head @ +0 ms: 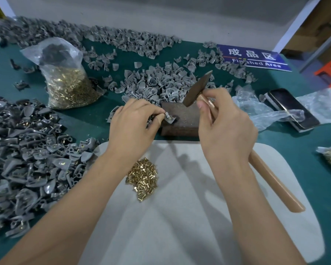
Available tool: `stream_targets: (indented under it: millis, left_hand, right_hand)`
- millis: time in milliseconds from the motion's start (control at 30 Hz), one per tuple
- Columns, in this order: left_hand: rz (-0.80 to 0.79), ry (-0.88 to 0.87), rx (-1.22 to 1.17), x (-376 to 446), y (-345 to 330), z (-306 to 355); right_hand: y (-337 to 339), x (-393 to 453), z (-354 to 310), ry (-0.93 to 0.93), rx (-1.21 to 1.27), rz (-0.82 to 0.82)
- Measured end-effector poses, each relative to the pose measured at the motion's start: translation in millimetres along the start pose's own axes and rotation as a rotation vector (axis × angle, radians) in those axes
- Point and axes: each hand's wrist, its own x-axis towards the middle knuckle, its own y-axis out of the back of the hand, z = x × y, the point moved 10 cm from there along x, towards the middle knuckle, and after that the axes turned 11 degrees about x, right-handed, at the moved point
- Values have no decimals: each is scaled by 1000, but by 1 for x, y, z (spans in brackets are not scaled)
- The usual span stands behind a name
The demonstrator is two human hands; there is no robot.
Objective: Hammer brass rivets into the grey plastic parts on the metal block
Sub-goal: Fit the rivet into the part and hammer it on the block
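A dark metal block (183, 119) sits mid-table. At its left edge my left hand (134, 123) pinches a grey plastic part (170, 118) with a rivet standing in it. My right hand (225, 127) grips a wooden-handled hammer (275, 178) close to its head. The dark hammer head (198, 88) hangs tilted above the block's far right corner, clear of the part. A small heap of loose brass rivets (142, 177) lies on the white pad (199, 217) between my forearms.
Grey plastic parts are piled behind the block (161, 83) and heaped at the left (27, 159). A clear bag of brass rivets (69, 87) stands at left. A phone (292, 108) and crumpled plastic lie at right, below a blue "Finished Area" sign (254, 56).
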Motion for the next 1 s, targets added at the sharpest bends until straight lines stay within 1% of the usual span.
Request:
stream_targets:
  millis: [67,167,267,367,500,567,700,767,800,867,900,933,1000]
  left_hand:
    - [-18,7,-48,-2,-1,2]
    - [-67,-11,-115,-4,-4,10]
    - [-76,-42,-96,-5,-5,15]
    - [-69,-44,-114,-5,-5,14]
    - [-63,-49,-98,-4,-5,13]
    - [-59,-57,-80,-4,-4,14]
    - [-48,-39,-62,-5,0,15]
    - [-29,-10,-65,-5,6,12]
    - [-13,5,-69,-5,11,10]
    - [15,46,-106,-8,22,3]
    - [18,72,-137,-12,27,-1]
    - [14,94,-163,-17,31,-5]
    - [-2,125,-171,-33,39,-13]
  right_hand:
    - [-6,4,15,-65,22,-65]
    - [-16,6,32,-179,126,-174]
    - [-21,4,38,-235,138,-185]
    - [-19,4,38,-219,29,-155]
    - [-27,4,42,-226,-31,-224]
    - [-29,3,39,-219,-52,-231]
    - [-36,0,37,-208,-160,-292]
    - [-35,-2,34,-191,-208,-278]
    - [-31,-2,28,-169,-210,-237]
    - [-25,-4,7,-73,-97,-139]
    - [-26,-7,-8,10,13,-130]
    - [-32,-12,-24,95,142,-166]
    - [-53,-28,-52,201,358,-321]
